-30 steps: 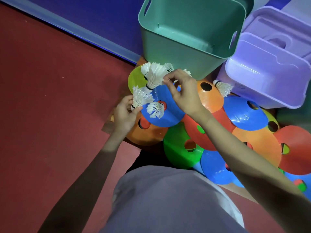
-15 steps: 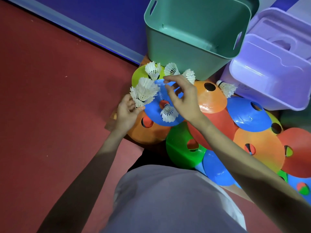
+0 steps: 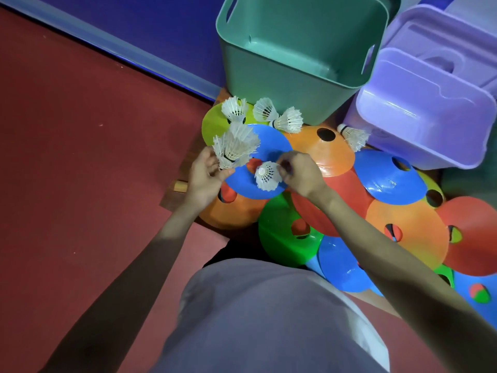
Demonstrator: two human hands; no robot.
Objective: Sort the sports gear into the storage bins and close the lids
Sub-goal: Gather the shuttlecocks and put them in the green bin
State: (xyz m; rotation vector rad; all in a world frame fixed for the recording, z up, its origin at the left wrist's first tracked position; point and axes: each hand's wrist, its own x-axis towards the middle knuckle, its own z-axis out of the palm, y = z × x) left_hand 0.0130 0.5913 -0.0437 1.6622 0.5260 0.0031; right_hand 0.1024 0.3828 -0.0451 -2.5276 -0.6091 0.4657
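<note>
My left hand (image 3: 204, 179) holds a stack of white shuttlecocks (image 3: 235, 146) by the base, feathers pointing up. My right hand (image 3: 301, 176) pinches a single shuttlecock (image 3: 267, 175) that lies on a blue disc cone (image 3: 269, 146). Three loose shuttlecocks (image 3: 265, 110) lie at the foot of the green bin (image 3: 295, 57), which stands open and looks empty. Another shuttlecock (image 3: 353, 135) lies against the purple bin (image 3: 430, 111). Several coloured disc cones (image 3: 403, 232) overlap on the floor to the right.
A purple lid (image 3: 457, 49) lies behind the purple bin. A small wooden piece (image 3: 180, 186) sits on the red floor (image 3: 80, 157) left of my left hand. A blue wall with a pale skirting runs along the back.
The shuttlecock from my right hand has joined the stack in my left hand. My right hand has dropped down to the single shuttlecock on the blue cone and taken hold of it.
</note>
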